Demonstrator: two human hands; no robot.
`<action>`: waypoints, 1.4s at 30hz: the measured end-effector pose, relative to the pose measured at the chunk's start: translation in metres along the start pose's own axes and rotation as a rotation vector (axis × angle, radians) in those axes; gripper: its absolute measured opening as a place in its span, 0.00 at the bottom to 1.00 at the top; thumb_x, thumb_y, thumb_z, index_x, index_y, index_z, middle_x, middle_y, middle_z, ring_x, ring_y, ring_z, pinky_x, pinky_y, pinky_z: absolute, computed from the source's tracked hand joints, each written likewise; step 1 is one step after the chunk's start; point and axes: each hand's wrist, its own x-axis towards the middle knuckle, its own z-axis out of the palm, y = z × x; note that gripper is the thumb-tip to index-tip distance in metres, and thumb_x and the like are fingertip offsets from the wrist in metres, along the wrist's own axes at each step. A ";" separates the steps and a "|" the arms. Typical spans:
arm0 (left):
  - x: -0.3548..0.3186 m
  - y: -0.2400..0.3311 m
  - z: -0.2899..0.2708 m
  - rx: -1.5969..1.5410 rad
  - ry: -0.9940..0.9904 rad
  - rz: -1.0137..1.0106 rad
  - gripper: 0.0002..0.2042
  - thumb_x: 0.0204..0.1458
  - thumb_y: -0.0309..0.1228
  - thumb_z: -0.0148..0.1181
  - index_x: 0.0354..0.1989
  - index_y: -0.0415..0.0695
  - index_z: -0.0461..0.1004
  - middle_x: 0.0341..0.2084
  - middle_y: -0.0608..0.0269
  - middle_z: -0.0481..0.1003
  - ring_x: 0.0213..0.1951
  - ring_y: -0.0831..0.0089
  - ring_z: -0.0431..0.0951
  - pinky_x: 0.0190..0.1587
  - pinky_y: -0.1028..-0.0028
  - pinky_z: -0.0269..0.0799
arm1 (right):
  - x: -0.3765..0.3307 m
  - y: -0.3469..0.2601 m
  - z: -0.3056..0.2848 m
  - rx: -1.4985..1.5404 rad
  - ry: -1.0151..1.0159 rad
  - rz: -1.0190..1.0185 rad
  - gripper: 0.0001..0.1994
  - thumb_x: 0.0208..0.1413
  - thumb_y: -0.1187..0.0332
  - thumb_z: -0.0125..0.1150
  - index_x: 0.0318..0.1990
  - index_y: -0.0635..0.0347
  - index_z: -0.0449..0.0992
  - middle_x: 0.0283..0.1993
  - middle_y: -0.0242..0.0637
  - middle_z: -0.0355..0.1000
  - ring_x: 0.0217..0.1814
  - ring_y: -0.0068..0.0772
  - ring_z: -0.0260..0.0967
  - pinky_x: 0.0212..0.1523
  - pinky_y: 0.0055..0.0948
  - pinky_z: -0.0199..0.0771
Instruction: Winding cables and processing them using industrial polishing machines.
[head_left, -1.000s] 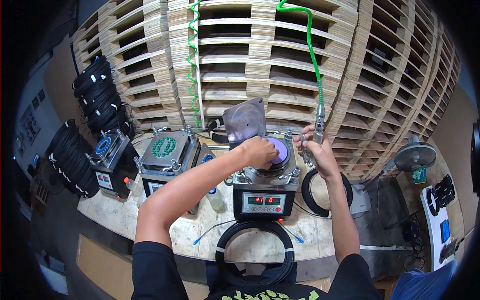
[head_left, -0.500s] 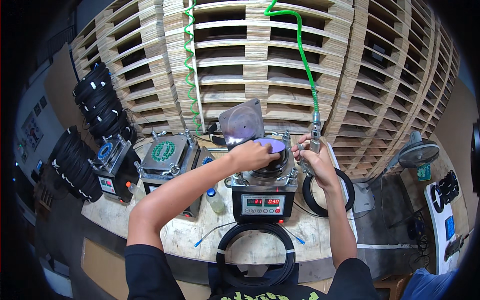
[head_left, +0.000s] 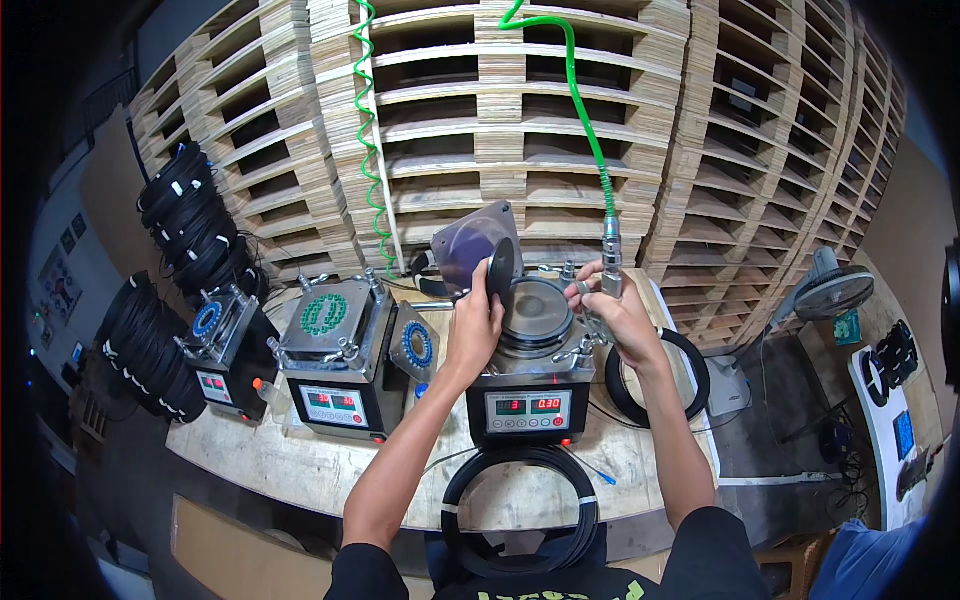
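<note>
My left hand point(head_left: 474, 338) grips a dark round disc point(head_left: 503, 270) by its edge and holds it tilted up on its side. The disc is over the left part of a polishing machine point(head_left: 480, 400) with a lit red display. Below it, the machine's round grey platen point(head_left: 537, 312) lies uncovered. In my right hand point(head_left: 630, 322) is a metal air blow gun point(head_left: 612, 258), held above the machine's right side and hanging from a green air hose point(head_left: 582, 100). Behind the disc leans a square metal plate point(head_left: 470, 245).
Two similar machines, one with a green ring fixture point(head_left: 324, 314), stand to the left. A coil of black cable point(head_left: 462, 500) lies at the front edge, another black coil point(head_left: 612, 395) to the right. Stacked pallets point(head_left: 500, 160) rise behind. A fan point(head_left: 835, 295) stands right.
My left hand has lifted the disc off the platen, moved it left and turned it up, so its purple face no longer shows. My right hand keeps the blow gun. The view has shifted slightly.
</note>
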 end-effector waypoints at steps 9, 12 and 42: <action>-0.003 -0.003 -0.003 -0.074 0.099 -0.043 0.27 0.59 0.20 0.52 0.68 0.44 0.57 0.29 0.33 0.77 0.35 0.38 0.79 0.34 0.53 0.72 | 0.018 0.029 0.020 0.066 0.020 -0.014 0.12 0.53 0.77 0.53 0.46 0.62 0.69 0.41 0.41 0.75 0.41 0.28 0.74 0.46 0.29 0.75; -0.002 0.003 -0.001 -0.087 0.075 -0.044 0.26 0.59 0.20 0.52 0.67 0.44 0.57 0.31 0.32 0.77 0.37 0.38 0.79 0.36 0.53 0.72 | 0.028 0.049 0.025 0.088 0.017 -0.056 0.10 0.53 0.78 0.53 0.43 0.62 0.70 0.39 0.38 0.74 0.39 0.26 0.73 0.43 0.26 0.74; 0.046 -0.031 0.001 0.053 -0.822 0.457 0.17 0.63 0.37 0.54 0.57 0.47 0.76 0.59 0.46 0.71 0.60 0.53 0.71 0.62 0.63 0.65 | 0.047 -0.021 -0.028 0.066 -0.206 0.031 0.22 0.57 0.67 0.57 0.58 0.64 0.65 0.47 0.52 0.75 0.46 0.37 0.77 0.51 0.35 0.78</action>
